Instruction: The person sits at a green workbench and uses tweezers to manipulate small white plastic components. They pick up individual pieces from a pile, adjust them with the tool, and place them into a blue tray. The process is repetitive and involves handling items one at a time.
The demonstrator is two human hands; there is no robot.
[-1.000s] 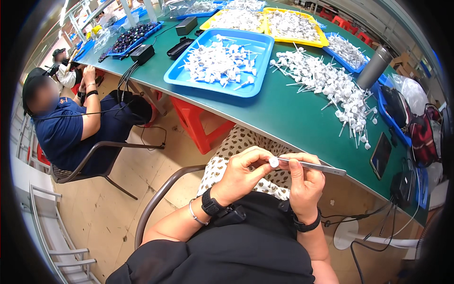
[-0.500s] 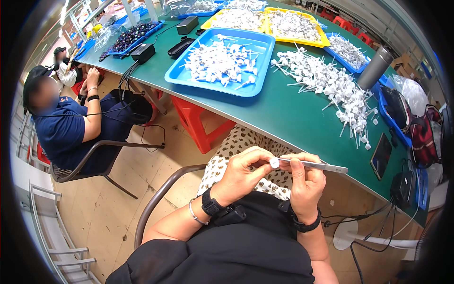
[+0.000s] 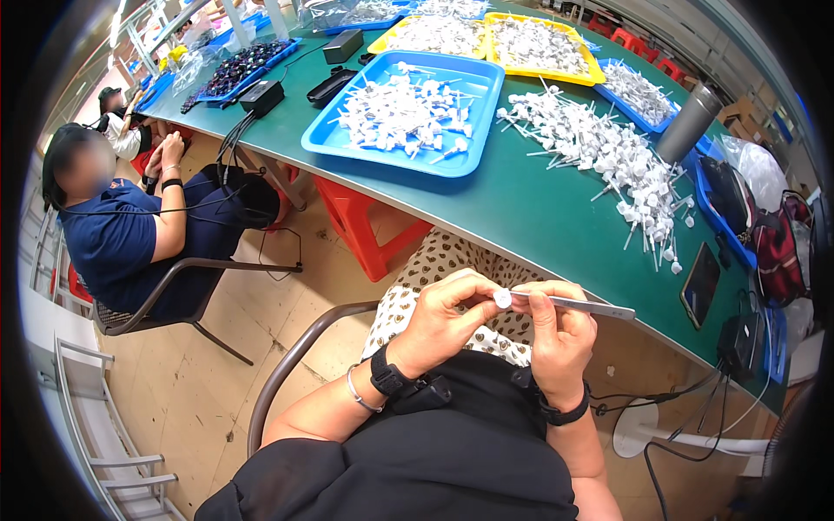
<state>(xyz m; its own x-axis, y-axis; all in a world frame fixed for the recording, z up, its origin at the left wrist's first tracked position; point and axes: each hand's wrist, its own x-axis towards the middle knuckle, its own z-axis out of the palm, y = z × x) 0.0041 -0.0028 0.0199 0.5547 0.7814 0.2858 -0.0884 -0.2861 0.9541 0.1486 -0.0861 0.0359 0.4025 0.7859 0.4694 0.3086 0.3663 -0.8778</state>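
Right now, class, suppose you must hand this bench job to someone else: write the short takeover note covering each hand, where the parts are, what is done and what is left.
Left hand: pinches a small white round cap at its fingertips, over the lap.
Right hand: grips thin metal tweezers, their tip meeting the cap.
Parts: a loose pile of white stemmed pieces lies on the green table; more fill the blue tray and the yellow tray behind it.
Done: I cannot tell which pieces are finished.
Left: the piece in hand is mid-work; the pile looks large.
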